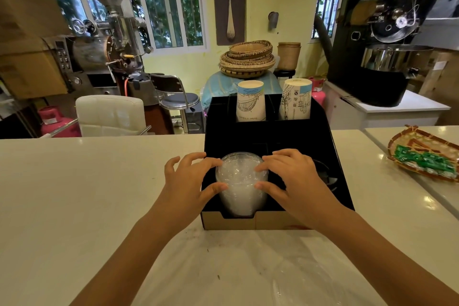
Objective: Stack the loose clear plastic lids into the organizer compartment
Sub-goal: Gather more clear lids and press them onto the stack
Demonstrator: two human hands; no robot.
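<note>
A tall stack of clear plastic lids (240, 181) stands in the front left compartment of a black organizer (330, 146) on the counter. My left hand (188, 179) touches the stack's left side with thumb and fingertips. On the stack's right side rests my right hand (293, 179), its fingertips on the top rim and its thumb lower down. Both hands clasp the stack between them. The bottom of the stack is hidden behind the organizer's front wall.
Two stacks of printed paper cups (250, 102) (296, 99) stand in the organizer's rear compartments. A clear plastic bag (248, 268) lies on the counter in front. A woven tray with green packets (424, 156) sits at the right. Coffee roasters and chairs stand beyond the counter.
</note>
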